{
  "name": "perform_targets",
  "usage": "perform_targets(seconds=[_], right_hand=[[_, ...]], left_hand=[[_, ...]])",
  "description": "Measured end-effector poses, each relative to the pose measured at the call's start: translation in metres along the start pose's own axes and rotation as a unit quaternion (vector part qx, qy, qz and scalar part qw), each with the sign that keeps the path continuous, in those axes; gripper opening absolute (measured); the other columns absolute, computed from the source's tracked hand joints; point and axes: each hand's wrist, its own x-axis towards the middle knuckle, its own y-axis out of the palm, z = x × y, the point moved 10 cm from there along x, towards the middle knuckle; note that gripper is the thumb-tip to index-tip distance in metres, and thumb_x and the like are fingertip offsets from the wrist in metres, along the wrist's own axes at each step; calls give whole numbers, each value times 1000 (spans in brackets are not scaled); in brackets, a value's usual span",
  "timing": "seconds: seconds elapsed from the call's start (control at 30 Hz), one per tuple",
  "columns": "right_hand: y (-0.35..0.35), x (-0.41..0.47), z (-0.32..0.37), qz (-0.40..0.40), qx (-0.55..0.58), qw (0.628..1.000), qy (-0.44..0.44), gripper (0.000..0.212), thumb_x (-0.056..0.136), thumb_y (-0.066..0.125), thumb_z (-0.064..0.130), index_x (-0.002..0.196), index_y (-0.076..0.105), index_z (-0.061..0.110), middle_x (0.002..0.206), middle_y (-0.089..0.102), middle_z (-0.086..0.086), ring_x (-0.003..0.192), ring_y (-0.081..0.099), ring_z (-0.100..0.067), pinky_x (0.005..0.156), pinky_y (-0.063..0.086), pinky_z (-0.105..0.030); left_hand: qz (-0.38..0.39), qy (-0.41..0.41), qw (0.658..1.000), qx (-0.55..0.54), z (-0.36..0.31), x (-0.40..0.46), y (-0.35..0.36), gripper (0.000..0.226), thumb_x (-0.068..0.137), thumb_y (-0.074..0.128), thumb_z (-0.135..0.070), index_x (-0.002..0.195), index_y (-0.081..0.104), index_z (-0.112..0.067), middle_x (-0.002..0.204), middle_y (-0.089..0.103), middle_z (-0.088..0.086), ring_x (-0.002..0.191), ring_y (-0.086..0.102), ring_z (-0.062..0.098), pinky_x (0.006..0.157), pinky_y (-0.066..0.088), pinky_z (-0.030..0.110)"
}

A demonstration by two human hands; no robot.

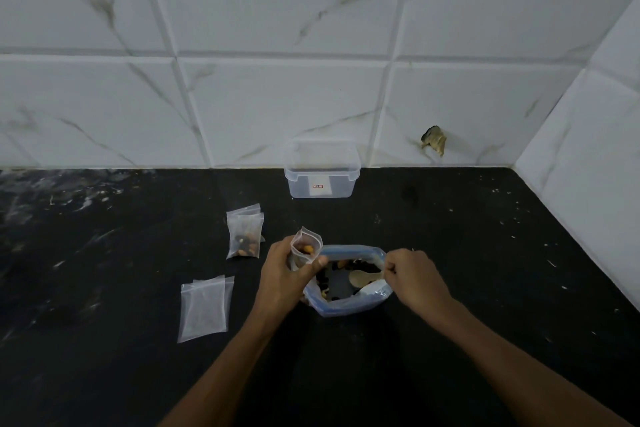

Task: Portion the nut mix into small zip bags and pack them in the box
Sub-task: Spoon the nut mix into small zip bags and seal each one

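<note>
In the middle of the black stone counter I see the large clear zip bag with a blue seal strip, standing open, with the dark nut mix inside it. The left hand grips a small clear zip bag, upright and open at the top, just at the left edge of the large bag; some orange and dark pieces are already in it. The right hand has its fingers curled and pinches the handle of a small pale wooden spoon, whose bowl lies inside the mouth of the large bag. I cannot tell if the spoon carries any nuts.

To the left of the hands, two small filled zip bags lie one partly over the other on the counter. Nearer to me and more to the left lies a flat stack of empty small clear zip bags, well apart from the large bag.

Behind the large bag, against the wall, stands the clear rectangular plastic box without a lid, with a small white label on its front. Between it and the hands the counter is bare.

The counter has pale scratches and small white specks. The wall behind is made of white tiles with grey marble veins; it turns a corner at the right. One tile has a broken hole low down, to the right of the box.
</note>
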Motion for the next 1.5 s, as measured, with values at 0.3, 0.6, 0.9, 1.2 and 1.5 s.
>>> perform_targets(seconds=[0.3, 0.6, 0.9, 1.2, 1.5], right_hand=[[43, 13, 10, 96, 114, 987, 63, 11, 92, 60, 15, 90, 71, 13, 89, 70, -1, 78, 66, -7, 76, 56, -23], [65, 6, -1, 107, 297, 936, 157, 9, 95, 57, 16, 92, 65, 16, 90, 69, -5, 66, 60, -8, 58, 48, -20], [54, 0, -30, 109, 377, 898, 197, 9, 92, 61, 12, 91, 70, 11, 93, 71, -13, 68, 60, -13, 58, 47, -22], [-16, -7, -32, 64, 438, 883, 156, 10, 92, 62, 11, 91, 72, 8, 84, 70, -9, 59, 55, -8, 51, 44, -20], [-100, -16, 16, -38, 350, 935, 31, 9, 91, 63, 18, 88, 71, 15, 79, 71, -3, 56, 59, -7, 52, 46, -20]], left_hand=[[37, -26, 999, -24, 13, 0, 13, 56, 68, 73, -63, 116, 61, -36, 121, 62, -8, 113, 60, 7, 97, 52, 42], [41, -17, 999, -28, 5, -2, 13, 51, 68, 74, -61, 112, 63, -36, 118, 64, -9, 112, 60, 7, 96, 52, 40], [37, -26, 998, -31, -1, -1, 6, 39, 80, 76, -43, 114, 63, -30, 114, 65, -10, 108, 62, 6, 94, 54, 41], [16, 4, 1000, -6, -21, 1, 3, 31, 80, 76, -40, 107, 62, -35, 107, 66, -16, 105, 63, 5, 93, 53, 38], [-6, 8, 1000, 24, -47, 9, 15, 34, 81, 77, -34, 109, 60, -30, 103, 66, -14, 99, 61, -2, 80, 48, 18]])
